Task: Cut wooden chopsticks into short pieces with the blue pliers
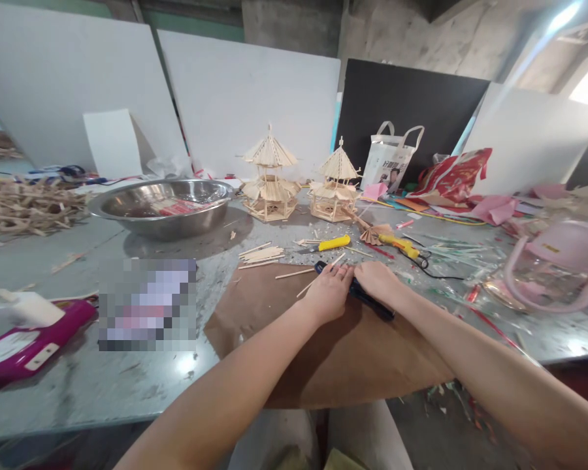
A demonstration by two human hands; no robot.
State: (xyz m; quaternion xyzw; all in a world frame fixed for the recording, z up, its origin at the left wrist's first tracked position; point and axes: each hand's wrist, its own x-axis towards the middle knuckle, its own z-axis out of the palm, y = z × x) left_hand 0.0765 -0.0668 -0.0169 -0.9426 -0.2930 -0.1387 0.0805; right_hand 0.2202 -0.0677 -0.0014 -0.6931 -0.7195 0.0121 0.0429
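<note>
Resting on a dark tool [372, 303] beneath them, the left hand [327, 288] lay flat-fingered and the right hand [376, 282] curled; I could not tell whether either clasped it, their undersides being hidden. If the brown sheet [274, 310] under the grip slid, the tool could have skidded, scattering the wooden sticks [264, 256] to the left or bringing fingers near the yellow knife [334, 243] just beyond. Farther out, a littered grey table [176, 382] ran back to upright white boards [249, 91].

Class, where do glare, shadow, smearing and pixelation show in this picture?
Head view: glare at the lamp and on the table; head view: shadows beside the steel basin and across the brown board; head view: smeared stick pile, pixelated patch.
</note>
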